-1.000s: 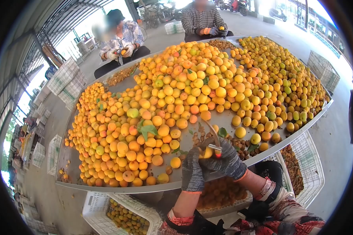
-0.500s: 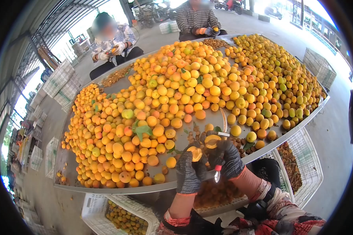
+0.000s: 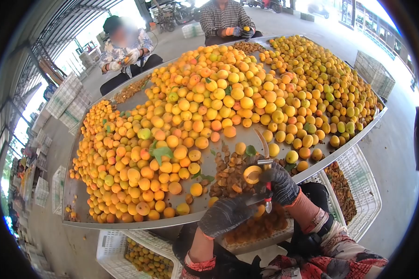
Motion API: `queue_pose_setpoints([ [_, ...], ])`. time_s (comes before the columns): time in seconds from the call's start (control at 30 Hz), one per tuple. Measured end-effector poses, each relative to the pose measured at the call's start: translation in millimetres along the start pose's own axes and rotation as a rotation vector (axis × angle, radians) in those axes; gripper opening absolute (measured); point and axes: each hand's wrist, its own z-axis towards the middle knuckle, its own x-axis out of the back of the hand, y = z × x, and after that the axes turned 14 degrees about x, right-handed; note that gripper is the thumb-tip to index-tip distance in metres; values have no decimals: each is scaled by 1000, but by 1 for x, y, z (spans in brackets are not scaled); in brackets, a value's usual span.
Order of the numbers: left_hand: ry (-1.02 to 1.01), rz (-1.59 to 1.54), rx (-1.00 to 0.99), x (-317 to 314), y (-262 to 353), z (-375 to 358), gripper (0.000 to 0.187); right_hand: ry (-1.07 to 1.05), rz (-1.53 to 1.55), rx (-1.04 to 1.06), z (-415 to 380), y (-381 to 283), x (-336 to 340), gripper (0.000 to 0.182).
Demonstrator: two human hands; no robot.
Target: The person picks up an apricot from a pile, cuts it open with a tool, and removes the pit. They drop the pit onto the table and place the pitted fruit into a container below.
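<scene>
Both hands wear dark grey knitted gloves. My right hand (image 3: 284,183) grips a red-handled tool (image 3: 268,189) with a metal loop at its lower end, and a cut apricot half (image 3: 252,175) shows its hollow at the fingertips. A thin curved blade (image 3: 263,143) with a metal band rises just above this hand. My left hand (image 3: 224,216) reaches over the crate of apricot halves (image 3: 251,235) below the table edge, its fingers stretched out and somewhat blurred. Just past those fingertips is an orange apricot piece (image 3: 260,210). Brown apricot stones (image 3: 228,179) lie on the table beside the hands.
Whole apricots (image 3: 172,153) are heaped across the metal table (image 3: 139,225). White crates stand below its front edge, one holding apricots (image 3: 149,260), another brown stones (image 3: 341,190). Two people (image 3: 125,56) (image 3: 226,23) sit at the far side. Stacked crates (image 3: 70,100) stand left.
My left hand has moved down and left, away from the right hand, and its apricot half has left the fingers. The right hand keeps its apricot half and tool.
</scene>
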Motion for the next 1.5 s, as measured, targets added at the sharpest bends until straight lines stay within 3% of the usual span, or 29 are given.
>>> queue_pose_setpoints([
  [0.03,0,0,0,-1,-2,1,36,-22,-10,14,1,1,-1,37],
  [0.1,113,-544,271,-5,-4,4,27,-46,-19,25,4,7,-1,32],
  [0.13,116,-544,273,-6,-1,7,27,-23,-61,50,6,11,0,32],
  [0.2,361,-681,271,-8,11,16,25,-4,-102,74,7,14,-10,32],
  [0.43,422,-760,324,-24,-8,33,27,-8,-169,95,7,25,-20,30],
  [0.5,631,-882,212,-28,-4,38,21,1,-221,121,7,25,-20,28],
  [0.63,583,-1101,169,-20,12,34,20,12,-327,165,8,32,-17,24],
  [0.7,522,-1239,242,-20,11,33,25,15,-365,211,9,36,-16,23],
  [0.93,509,-1435,168,-20,9,37,27,185,-207,320,19,-2,-43,21],
  [1.0,444,-1388,227,-19,8,35,30,136,23,495,25,-10,-50,21],
  [1.13,450,-1250,289,-35,-22,43,33,164,97,621,32,-18,-66,23],
  [1.2,547,-1546,435,-42,-25,50,33,230,85,641,35,-13,-73,23],
  [1.23,547,-1546,438,-46,-31,51,33,215,55,661,38,-9,-72,23],
  [1.3,766,-406,63,-49,-36,50,40,159,23,646,40,-2,-67,24],
  [1.33,764,-405,66,-50,-37,48,40,162,24,644,41,2,-66,24],
  [1.4,796,-80,-16,-41,-18,42,48,180,-35,682,41,7,-63,26],
  [1.5,794,-200,20,-47,-30,47,54,160,-122,763,42,12,-57,27],
])
